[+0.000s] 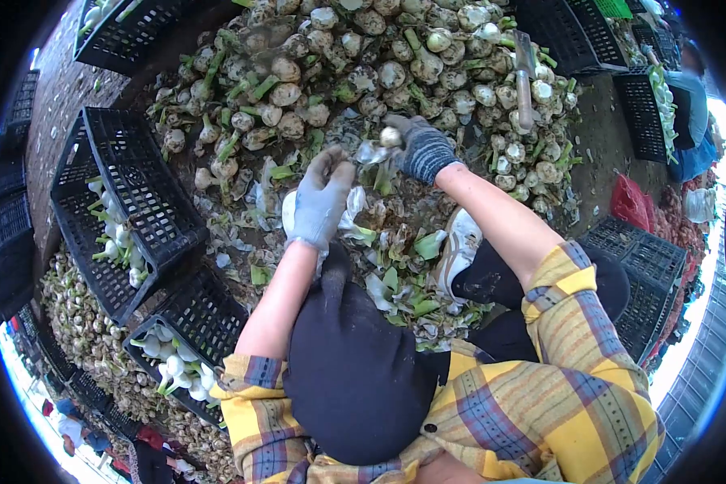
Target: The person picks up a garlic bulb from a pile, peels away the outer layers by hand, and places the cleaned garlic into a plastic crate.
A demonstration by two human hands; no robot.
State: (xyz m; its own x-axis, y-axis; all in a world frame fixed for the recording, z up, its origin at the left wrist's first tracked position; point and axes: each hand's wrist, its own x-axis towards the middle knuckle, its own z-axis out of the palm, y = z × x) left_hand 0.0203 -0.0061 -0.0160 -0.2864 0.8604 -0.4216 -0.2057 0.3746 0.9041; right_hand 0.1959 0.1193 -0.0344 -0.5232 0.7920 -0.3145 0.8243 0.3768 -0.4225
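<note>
Two gloved hands — left hand (321, 198), right hand (423, 148) — peel one onion (390, 136).

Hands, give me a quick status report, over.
Left hand gloved, gripping a white bulb. Right hand gloved, pinching a small bulb. Peelings litter the ground; big pile of bulbs ahead, crates at left.

We are at an open-air produce sorting yard, likely a farm or wholesale market. A great heap of unpeeled onions (395, 73) with green stalks lies on the bare ground at twelve o'clock. Black plastic crates (129, 202) stand at nine o'clock, some holding peeled white bulbs (177, 371); more empty crates (637, 274) stack at three o'clock. Husks and leaf trimmings (395, 266) litter the dirt at the centre.
</note>
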